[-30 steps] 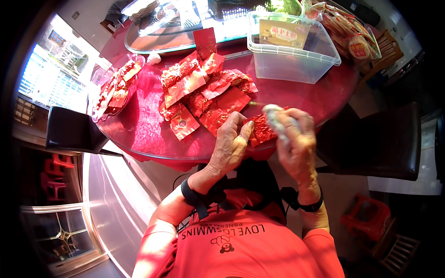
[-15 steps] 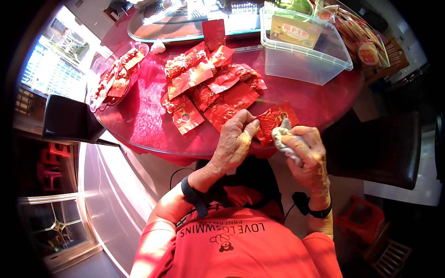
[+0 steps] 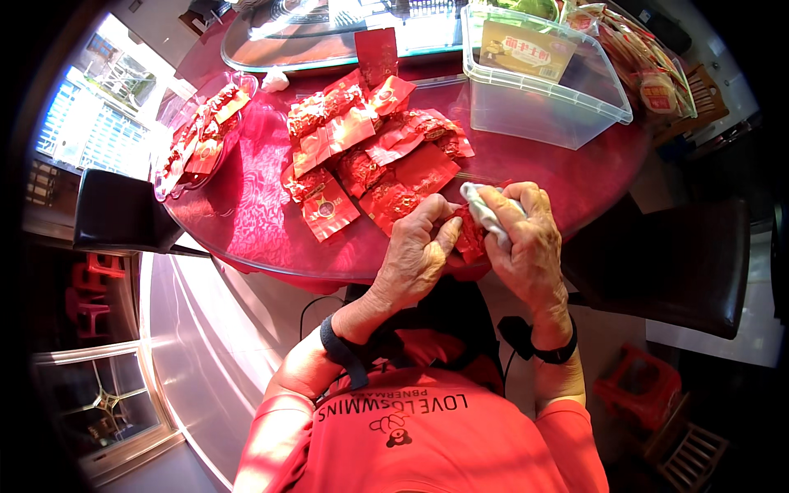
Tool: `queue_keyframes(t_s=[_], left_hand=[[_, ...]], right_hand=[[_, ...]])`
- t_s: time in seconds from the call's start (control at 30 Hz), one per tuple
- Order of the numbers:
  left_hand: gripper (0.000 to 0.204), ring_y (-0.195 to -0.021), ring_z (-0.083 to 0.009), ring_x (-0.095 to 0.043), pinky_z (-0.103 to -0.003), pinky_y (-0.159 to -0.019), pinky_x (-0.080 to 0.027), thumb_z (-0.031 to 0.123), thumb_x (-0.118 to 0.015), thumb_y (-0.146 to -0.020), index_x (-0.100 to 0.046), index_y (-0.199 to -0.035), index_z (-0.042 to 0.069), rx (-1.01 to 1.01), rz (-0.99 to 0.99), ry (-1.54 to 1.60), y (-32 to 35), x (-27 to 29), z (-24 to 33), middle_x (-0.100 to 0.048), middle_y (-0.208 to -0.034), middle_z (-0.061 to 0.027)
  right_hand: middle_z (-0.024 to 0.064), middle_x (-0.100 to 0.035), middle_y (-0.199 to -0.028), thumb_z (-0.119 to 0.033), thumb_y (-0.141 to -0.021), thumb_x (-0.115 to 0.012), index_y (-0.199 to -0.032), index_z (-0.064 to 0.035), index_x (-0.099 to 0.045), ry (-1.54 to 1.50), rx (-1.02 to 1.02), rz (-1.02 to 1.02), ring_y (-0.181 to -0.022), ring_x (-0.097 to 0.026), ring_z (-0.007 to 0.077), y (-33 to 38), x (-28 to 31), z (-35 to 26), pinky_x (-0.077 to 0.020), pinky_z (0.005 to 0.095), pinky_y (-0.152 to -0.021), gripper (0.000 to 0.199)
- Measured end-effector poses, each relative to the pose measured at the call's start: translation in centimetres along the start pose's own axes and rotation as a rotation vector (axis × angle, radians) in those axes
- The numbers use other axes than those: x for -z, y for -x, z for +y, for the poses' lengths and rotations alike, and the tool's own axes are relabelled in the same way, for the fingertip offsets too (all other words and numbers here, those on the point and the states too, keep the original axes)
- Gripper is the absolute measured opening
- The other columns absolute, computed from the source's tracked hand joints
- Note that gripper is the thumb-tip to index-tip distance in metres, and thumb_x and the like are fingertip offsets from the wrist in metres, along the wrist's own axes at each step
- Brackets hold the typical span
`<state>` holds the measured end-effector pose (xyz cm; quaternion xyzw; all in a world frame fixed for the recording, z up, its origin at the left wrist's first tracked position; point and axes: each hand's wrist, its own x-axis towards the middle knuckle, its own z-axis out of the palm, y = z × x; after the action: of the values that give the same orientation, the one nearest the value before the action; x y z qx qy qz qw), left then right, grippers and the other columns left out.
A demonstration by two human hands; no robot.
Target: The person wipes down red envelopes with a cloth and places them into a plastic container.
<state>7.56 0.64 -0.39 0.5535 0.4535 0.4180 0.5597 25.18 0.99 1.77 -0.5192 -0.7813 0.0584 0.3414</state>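
Observation:
At the table's near edge, my left hand pinches the left end of a shiny red foil packet. My right hand grips a crumpled whitish cloth and presses it on that same packet, hiding most of its right part. Just beyond my left hand lies a pile of similar red foil packets, overlapping each other, bulging and wrinkled. One flat red packet stands out at the pile's far end.
A clear plastic bin with a tan card inside stands at the far right. On the left, a clear bowl holds more red packets. Beyond is a glass-topped tray. Dark chairs flank the round red table.
My right hand has moved left and slightly away from me with the cloth, now covering the printed end of the packet. My left hand keeps its hold in about the same place.

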Motion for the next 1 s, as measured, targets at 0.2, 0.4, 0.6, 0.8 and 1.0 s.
queue_keyframes(t_s=[0.2, 0.4, 0.6, 0.8, 1.0], left_hand=[[0.006, -0.081, -0.005, -0.053, -0.023, -0.078, -0.047, 0.007, -0.055, -0.101, -0.055, -0.1, 0.001, -0.049, 0.022, 0.016, 0.2, -0.3, -0.3, -0.06, -0.09, -0.001], [0.008, -0.082, -0.0034, -0.049, -0.023, -0.073, -0.047, 0.001, -0.052, -0.1, -0.048, -0.093, 0.001, -0.138, 0.084, 0.115, 0.5, -1.3, 0.3, -0.062, -0.099, -0.0038], [0.007, -0.082, -0.0054, -0.055, -0.022, -0.072, -0.051, 0.006, -0.053, -0.101, -0.049, -0.096, 0.004, -0.081, -0.03, 0.224, -0.2, 0.0, -0.9, -0.062, -0.1, -0.0038], [0.008, -0.083, -0.0056, -0.059, -0.02, -0.073, -0.053, 0.005, -0.056, -0.098, -0.05, -0.103, 0.005, 0.008, -0.044, 0.479, 0.0, 0.8, -0.3, -0.063, -0.104, -0.0045], [0.028, -0.097, -0.0098, -0.062, -0.025, -0.082, -0.053, 0.006, -0.059, -0.096, -0.05, -0.123, 0.003, 0.266, -0.218, 0.686, -0.5, 1.3, 1.9, -0.062, -0.107, -0.0042]], right_hand=[[0.012, -0.057, -0.107, -0.003, -0.073, -0.066, -0.123, -0.0095, -0.065, 0.228, -0.089, -0.055, -0.101, -0.056, 0.0308, -0.1, 0.5, 1.5, -0.0494, 0.0417, -0.085, 0.051], [0.012, -0.056, -0.106, 0.004, -0.073, -0.066, -0.122, -0.0064, -0.065, 0.068, -0.225, 0.152, -0.097, -0.057, 0.0324, 2.0, 1.7, 3.6, -0.0498, 0.041, -0.083, 0.05], [0.0171, -0.057, -0.112, 0.004, -0.074, -0.065, -0.123, -0.0024, -0.062, 0.003, -0.005, 0.159, -0.101, -0.057, 0.0358, 1.7, -0.4, 0.4, -0.0488, 0.0429, -0.087, 0.049], [0.0158, -0.058, -0.11, 0.001, -0.074, -0.069, -0.111, -0.0025, -0.067, -0.219, 0.165, 0.196, -0.097, -0.057, 0.0353, 2.0, -0.7, -0.9, -0.0492, 0.0427, -0.083, 0.037], [0.0145, -0.059, -0.11, -0.002, -0.074, -0.074, -0.105, -0.0036, -0.069, -0.345, 0.177, 0.247, -0.099, -0.059, 0.0333, 2.1, -0.5, -0.5, -0.0506, 0.0414, -0.085, 0.032]])
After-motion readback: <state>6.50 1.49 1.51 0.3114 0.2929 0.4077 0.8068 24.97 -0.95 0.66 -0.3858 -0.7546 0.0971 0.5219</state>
